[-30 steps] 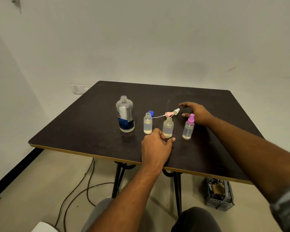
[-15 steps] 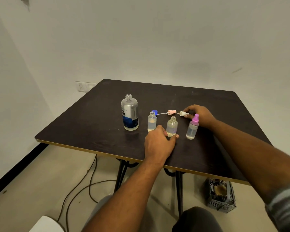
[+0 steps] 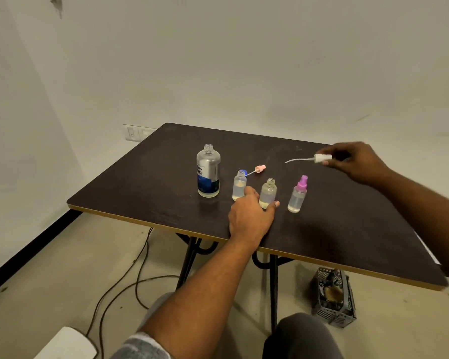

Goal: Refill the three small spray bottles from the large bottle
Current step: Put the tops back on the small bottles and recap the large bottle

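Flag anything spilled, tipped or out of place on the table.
No spill shows and all four bottles stand upright. A pink spray head lies loose behind the open left bottle; the right hand holds a white one.

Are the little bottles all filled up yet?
Not yet. The large bottle is open, and two small bottles have their tops off. The right hand holds a white sprayer top; the left hand steadies the middle bottle. The purple-topped bottle is unopened. No pouring is happening now.

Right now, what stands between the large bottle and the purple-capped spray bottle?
Head view: two uncapped small bottles, plus left hand at the middle one.
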